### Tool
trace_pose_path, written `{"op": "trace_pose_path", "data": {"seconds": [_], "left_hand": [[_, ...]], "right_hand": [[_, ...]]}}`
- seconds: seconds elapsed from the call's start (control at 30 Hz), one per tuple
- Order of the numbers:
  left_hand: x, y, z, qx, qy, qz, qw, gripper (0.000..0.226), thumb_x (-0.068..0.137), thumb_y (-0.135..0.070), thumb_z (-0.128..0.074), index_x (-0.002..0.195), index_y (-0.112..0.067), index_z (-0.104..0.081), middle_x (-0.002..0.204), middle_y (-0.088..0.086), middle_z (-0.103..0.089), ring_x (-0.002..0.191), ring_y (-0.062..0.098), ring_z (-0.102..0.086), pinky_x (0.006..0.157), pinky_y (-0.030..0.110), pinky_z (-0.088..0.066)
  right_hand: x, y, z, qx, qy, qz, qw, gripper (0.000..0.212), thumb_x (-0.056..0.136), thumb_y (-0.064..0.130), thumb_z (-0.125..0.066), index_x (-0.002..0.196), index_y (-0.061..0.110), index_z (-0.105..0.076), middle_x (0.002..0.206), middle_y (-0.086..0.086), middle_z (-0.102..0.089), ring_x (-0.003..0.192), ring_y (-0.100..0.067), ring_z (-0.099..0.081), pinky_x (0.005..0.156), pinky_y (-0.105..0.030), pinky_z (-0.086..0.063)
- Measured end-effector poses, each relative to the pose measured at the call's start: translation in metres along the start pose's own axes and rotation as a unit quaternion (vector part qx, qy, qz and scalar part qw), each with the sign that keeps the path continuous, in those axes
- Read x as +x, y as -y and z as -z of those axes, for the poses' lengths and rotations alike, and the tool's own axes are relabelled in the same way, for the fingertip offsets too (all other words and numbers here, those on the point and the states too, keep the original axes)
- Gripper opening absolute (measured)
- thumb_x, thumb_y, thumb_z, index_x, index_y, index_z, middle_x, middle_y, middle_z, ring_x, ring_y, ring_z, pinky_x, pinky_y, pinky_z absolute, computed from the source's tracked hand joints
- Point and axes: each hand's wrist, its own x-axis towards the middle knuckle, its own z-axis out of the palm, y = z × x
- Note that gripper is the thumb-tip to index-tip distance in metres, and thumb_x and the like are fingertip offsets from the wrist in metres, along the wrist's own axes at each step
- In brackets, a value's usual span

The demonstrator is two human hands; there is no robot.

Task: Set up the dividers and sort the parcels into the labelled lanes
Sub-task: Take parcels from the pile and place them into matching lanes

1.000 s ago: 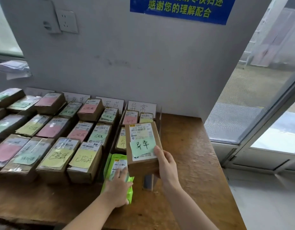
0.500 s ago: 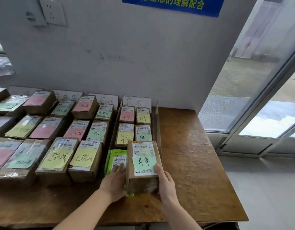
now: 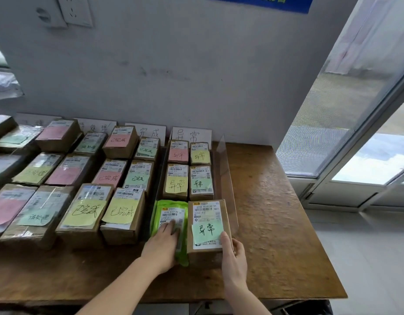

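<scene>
The cardboard parcel with the green handwritten note lies flat on the worktop at the near end of the rightmost lane. The green poly mailer is just beside it on the left, and the clear divider stands close against its right. The right hand grasps the parcel's near right corner, thumb on top and the other fingers wrapped down the side that faces the divider. The left hand lies flat on the mailer, its fingers straight, pressing and holding nothing. The likeliest trouble is the divider: it is a thin upright sheet whose footing cannot be seen. A sideways nudge from the parcel, or from the knuckles squeezed beside it as the hand comes away, could tilt it or push it out of line and open the lane. A push farther in could drive the parcel into the box behind it and shunt that row toward the lane card at the wall. The mailer looks soft and slick, so it may creep under the palm or slip beneath the parcel's edge, leaving the two overlapped instead of side by side.
</scene>
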Motion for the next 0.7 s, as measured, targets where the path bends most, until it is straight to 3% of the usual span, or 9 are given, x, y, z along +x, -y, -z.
{"op": "trace_pose_path", "data": {"seconds": [0.13,0.23,0.27,0.33,0.4,0.5,0.7], "left_hand": [[0.004,0.001,-0.003,-0.082,-0.008,0.008,0.997,0.077,0.089,-0.026,-0.065,0.155,-0.019,-0.025,0.165,0.001,-0.005,0.151,0.022,-0.006,0.117,0.042,-0.031],[0.007,-0.008,0.008,-0.296,-0.079,0.061,0.95,0.047,0.099,-0.024,-0.049,0.146,-0.017,-0.043,0.153,0.002,-0.04,0.14,0.017,-0.036,0.113,0.034,-0.034],[0.009,-0.011,0.013,-0.362,-0.092,0.072,0.925,0.046,0.101,-0.034,-0.047,0.143,-0.017,-0.046,0.148,0.0,-0.047,0.134,0.016,-0.043,0.111,0.034,-0.037],[0.013,-0.018,0.017,-0.449,-0.073,0.057,0.889,0.072,0.088,-0.065,-0.051,0.145,-0.022,-0.042,0.144,-0.008,-0.048,0.131,0.012,-0.045,0.111,0.038,-0.038],[0.014,-0.024,0.015,-0.432,-0.036,0.022,0.901,0.095,0.075,-0.068,-0.065,0.151,-0.026,-0.026,0.147,-0.013,-0.037,0.136,0.009,-0.033,0.117,0.038,-0.03],[0.017,-0.023,0.002,-0.345,0.001,0.007,0.939,0.129,0.059,-0.069,-0.078,0.156,-0.031,-0.003,0.163,-0.007,-0.011,0.15,0.017,-0.011,0.122,0.043,-0.018],[0.018,-0.027,0.0,-0.251,0.013,0.006,0.968,0.119,0.072,-0.055,-0.078,0.157,-0.031,0.002,0.165,-0.003,-0.007,0.152,0.017,-0.003,0.123,0.041,-0.014]], "right_hand": [[0.004,-0.004,-0.006,-0.012,0.001,-0.003,1.0,0.042,0.089,0.057,-0.058,0.115,0.025,-0.05,0.1,0.004,-0.063,0.099,-0.018,-0.059,0.089,-0.038,-0.047],[0.009,-0.007,-0.008,-0.02,0.004,-0.003,1.0,0.047,0.089,0.059,-0.057,0.119,0.023,-0.051,0.102,0.003,-0.064,0.099,-0.018,-0.06,0.09,-0.039,-0.049],[0.01,-0.008,-0.008,-0.026,0.003,-0.004,1.0,0.051,0.089,0.06,-0.056,0.121,0.021,-0.051,0.103,0.001,-0.065,0.1,-0.02,-0.061,0.093,-0.041,-0.049],[0.011,-0.01,-0.009,-0.033,0.006,-0.01,0.999,0.057,0.089,0.061,-0.055,0.127,0.019,-0.05,0.108,-0.001,-0.064,0.104,-0.022,-0.061,0.097,-0.044,-0.049],[0.013,-0.009,-0.009,-0.047,0.01,-0.024,0.999,0.068,0.09,0.061,-0.054,0.141,0.019,-0.041,0.125,-0.007,-0.061,0.117,-0.027,-0.056,0.105,-0.047,-0.044],[0.018,-0.007,-0.007,-0.065,0.025,-0.021,0.997,0.078,0.093,0.055,-0.055,0.155,0.025,-0.02,0.15,-0.011,-0.043,0.137,-0.032,-0.04,0.112,-0.046,-0.031],[0.033,-0.001,-0.012,-0.091,0.015,0.014,0.996,0.062,0.097,0.057,-0.041,0.151,0.026,-0.034,0.135,-0.007,-0.058,0.127,-0.026,-0.052,0.105,-0.042,-0.041]]}}
